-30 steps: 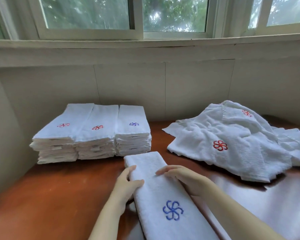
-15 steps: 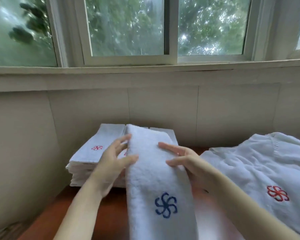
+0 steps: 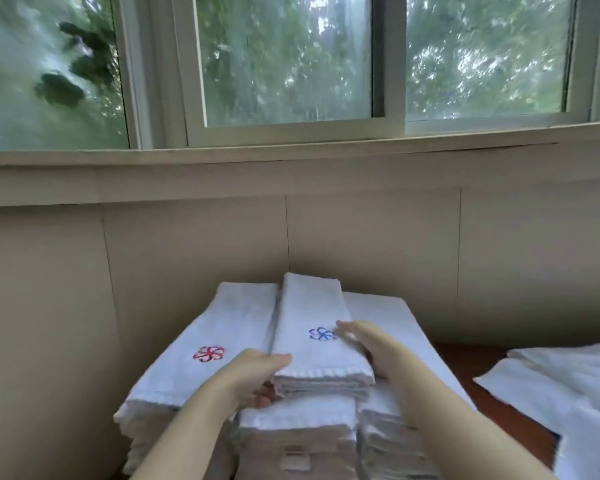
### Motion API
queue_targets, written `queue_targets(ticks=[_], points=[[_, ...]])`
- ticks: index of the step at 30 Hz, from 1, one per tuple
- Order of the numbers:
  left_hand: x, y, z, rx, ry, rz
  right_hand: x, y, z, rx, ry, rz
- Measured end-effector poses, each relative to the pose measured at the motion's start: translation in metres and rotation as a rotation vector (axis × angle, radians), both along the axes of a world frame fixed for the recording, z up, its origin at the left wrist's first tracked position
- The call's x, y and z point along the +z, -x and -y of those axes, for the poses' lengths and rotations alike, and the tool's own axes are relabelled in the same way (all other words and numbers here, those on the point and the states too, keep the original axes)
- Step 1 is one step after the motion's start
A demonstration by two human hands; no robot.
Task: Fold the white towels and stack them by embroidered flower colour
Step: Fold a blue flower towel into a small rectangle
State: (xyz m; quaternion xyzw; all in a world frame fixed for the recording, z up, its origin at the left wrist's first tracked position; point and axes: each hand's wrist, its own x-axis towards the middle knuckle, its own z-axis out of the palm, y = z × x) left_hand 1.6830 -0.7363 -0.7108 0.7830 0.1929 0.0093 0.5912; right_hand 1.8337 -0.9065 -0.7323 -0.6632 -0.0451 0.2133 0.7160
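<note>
I hold a folded white towel with a blue embroidered flower [image 3: 309, 355] at the lower centre of the frame, over the middle one of three stacks of folded white towels [image 3: 291, 431] that stand side by side against the cream wall [image 3: 187, 258]. Whether it rests on that stack or hangs just above it, I cannot tell. My left hand [image 3: 253, 379] grips its near left corner: the thumb lies on top and the fingers [image 3: 262, 400] curl under the hemmed edge, clamped on the cloth. My right hand [image 3: 371, 344] lies along the towel's right side. Its fingers [image 3: 352, 329] are stretched straight and close together on top, the tips beside the blue flower [image 3: 322, 334]; this hand is blurred. The left-hand stack shows a red embroidered flower [image 3: 208, 353] on its top towel. At the right edge of the frame a loose heap of unfolded white towels [image 3: 568, 396] lies on the brown wooden desk [image 3: 471, 358], apart from the stacks. Across the top runs a white-framed window [image 3: 388, 64] with green leaves behind it.
</note>
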Motion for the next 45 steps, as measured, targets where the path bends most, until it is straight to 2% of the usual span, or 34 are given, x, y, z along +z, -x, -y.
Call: queue_targets(ticks=[2,6,12,15,19,22,25,28,35,39,43,45], points=[[0.003,-0.001,-0.001,-0.004,0.055,-0.02,0.002,-0.005,-0.002,0.028,-0.06,-0.041],[0.01,0.002,0.0,0.0,0.229,-0.033,0.009,-0.001,-0.017,0.001,0.077,0.102],[0.011,0.024,-0.004,0.014,0.468,0.02,0.012,0.004,-0.03,0.076,-0.005,0.033],[0.007,0.028,-0.004,0.013,0.484,0.02,0.018,-0.003,-0.037,0.067,-0.155,0.067],[0.009,0.026,0.005,0.064,0.396,0.128,0.024,-0.011,-0.043,0.109,-0.051,0.113],[0.009,0.027,0.006,0.011,0.253,0.094,0.019,-0.012,-0.047,0.089,0.008,0.153],[0.007,0.031,0.003,0.002,0.113,0.051,0.012,-0.013,-0.047,0.081,-0.017,0.171],[0.006,0.035,0.003,-0.007,0.062,0.016,0.007,-0.017,-0.044,0.14,-0.008,0.155],[0.003,0.037,0.01,0.034,0.143,0.08,0.011,-0.022,-0.05,0.074,-0.064,0.162],[0.008,0.036,0.021,0.014,0.177,0.174,0.033,-0.026,-0.041,-0.059,-0.06,0.349],[0.023,0.024,0.061,-0.051,0.439,0.335,0.072,-0.043,0.0,-0.143,-0.043,0.476],[0.025,0.013,0.081,-0.095,0.542,0.355,0.077,-0.052,0.027,-0.173,-0.034,0.505]])
